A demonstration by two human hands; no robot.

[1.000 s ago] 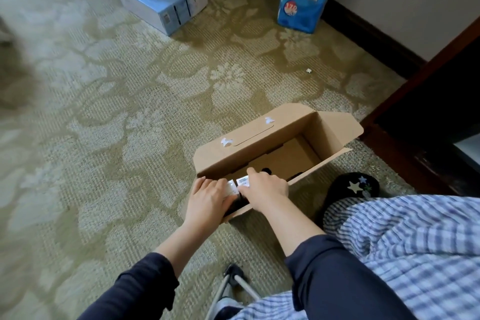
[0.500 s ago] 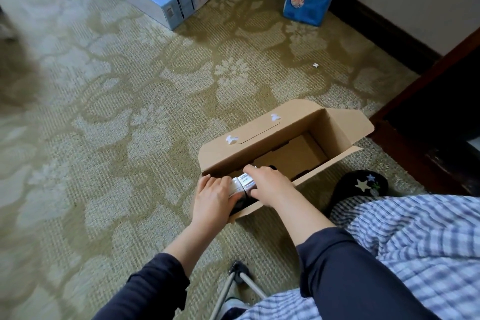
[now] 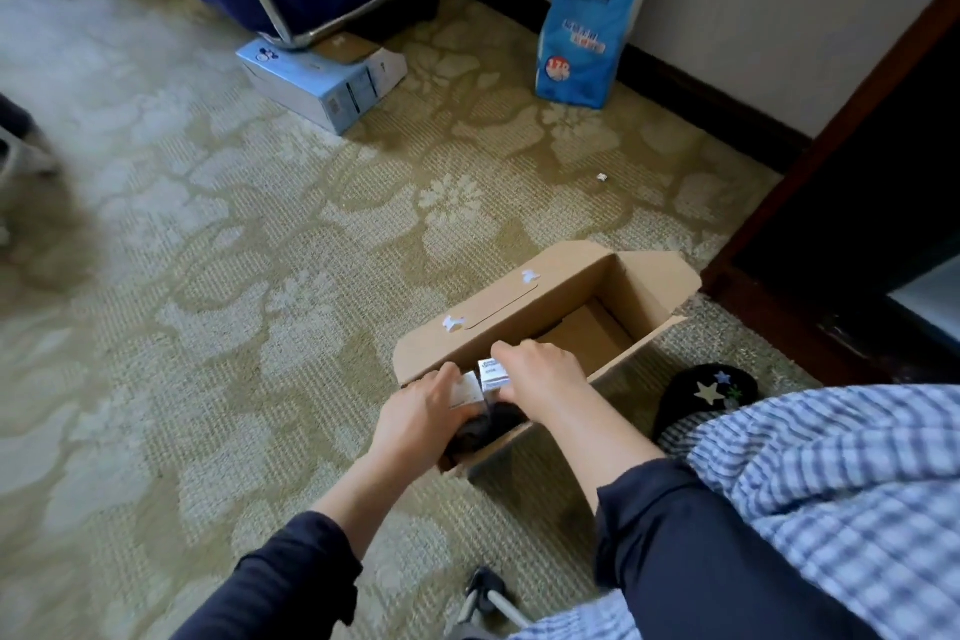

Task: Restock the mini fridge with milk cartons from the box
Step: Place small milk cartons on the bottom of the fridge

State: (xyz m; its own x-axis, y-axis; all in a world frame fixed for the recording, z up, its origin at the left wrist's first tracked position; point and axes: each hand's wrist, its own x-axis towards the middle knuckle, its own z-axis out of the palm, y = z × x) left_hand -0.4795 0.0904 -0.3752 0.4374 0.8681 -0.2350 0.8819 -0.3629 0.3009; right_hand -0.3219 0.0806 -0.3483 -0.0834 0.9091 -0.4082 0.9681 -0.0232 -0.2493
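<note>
reaching with both hands into the near end of an open brown cardboard box (image 3: 493,322) set on pale floral carpet (image 3: 234,327). gripping one small white milk carton (image 3: 466,391) with the left hand (image 3: 415,418), fingers curled over its top. gripping a second white carton (image 3: 492,374), touching the first on its right, with the right hand (image 3: 540,379), fingers curled over its far edge. holding both upright between the two hands, tops near the box rim.

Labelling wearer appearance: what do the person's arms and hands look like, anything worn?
Left hand and right hand are bare: no gloves, rings or watch visible. The left sleeve and right sleeve are plain dark navy, stopping well short of the wrists.
</note>
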